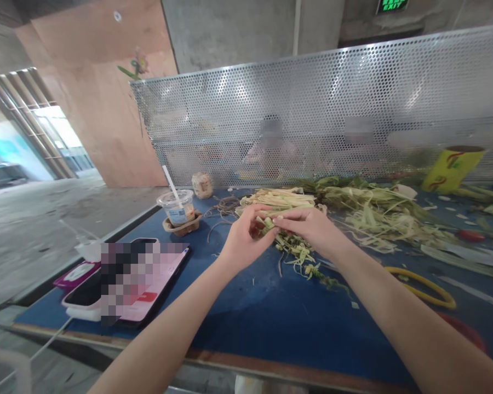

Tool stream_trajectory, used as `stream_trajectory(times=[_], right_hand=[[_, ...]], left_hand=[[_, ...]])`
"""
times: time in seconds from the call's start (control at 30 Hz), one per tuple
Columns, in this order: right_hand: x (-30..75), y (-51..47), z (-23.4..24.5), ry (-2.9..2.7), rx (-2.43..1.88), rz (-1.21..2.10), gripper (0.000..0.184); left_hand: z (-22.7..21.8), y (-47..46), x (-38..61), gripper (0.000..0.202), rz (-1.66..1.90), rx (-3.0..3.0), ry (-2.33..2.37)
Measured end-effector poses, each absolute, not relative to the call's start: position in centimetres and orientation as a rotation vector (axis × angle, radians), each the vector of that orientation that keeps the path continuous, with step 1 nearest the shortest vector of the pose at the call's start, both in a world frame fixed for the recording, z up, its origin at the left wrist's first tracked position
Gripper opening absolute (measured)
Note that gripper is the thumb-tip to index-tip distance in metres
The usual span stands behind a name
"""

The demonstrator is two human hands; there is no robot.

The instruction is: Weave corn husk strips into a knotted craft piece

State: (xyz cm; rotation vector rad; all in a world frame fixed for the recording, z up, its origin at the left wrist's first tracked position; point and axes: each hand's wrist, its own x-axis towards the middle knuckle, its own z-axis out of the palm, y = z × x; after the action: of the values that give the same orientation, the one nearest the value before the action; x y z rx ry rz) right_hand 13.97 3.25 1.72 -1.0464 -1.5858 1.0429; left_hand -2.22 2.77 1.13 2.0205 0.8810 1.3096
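Pose: forearms [199, 309] are converging over the table [246, 312], left hand [245, 241] curling, right hand [314, 229] pinching, both narrow and holding a stem [268, 222] | Writing: sign [392, 5] is reading EXIT; cup label [176, 215] is showing print too small to read | Place: stem is sitting between both hands, near leafy scraps [299, 250], just before the stalks [277, 197]

A lidded cup [176, 213] with a straw [171, 183] sits in a cardboard holder [183, 225] near a phone [86, 288] and a tablet [158, 287].
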Motion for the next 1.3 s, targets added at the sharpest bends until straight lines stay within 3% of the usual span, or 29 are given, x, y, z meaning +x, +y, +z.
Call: stream_trajectory(times=[0.2, 0.6, 0.97, 1.3], right_hand=[[14.3, 3.5, 1.7, -1.559, -1.034, 1.144, 0.029], [14.8, 3.5, 1.9, -1.581, -1.035, 1.182, 0.029], [14.6, 2.9, 2.3, -1.607, -1.013, 1.093, 0.023], [14.6, 3.0, 2.3, -1.646, -0.938, 1.093, 0.022]], left_hand=[[1.3, 3.1, -2.6, 0.021, 1.393, 2.114, 0.945], [1.3, 3.7, -2.7, 0.020, 1.324, 1.853, 0.867], [1.5, 3.6, -2.4, 0.077, 1.239, 1.436, 0.723], [1.0, 3.7, -2.1, 0.081, 1.314, 1.345, 0.694]])
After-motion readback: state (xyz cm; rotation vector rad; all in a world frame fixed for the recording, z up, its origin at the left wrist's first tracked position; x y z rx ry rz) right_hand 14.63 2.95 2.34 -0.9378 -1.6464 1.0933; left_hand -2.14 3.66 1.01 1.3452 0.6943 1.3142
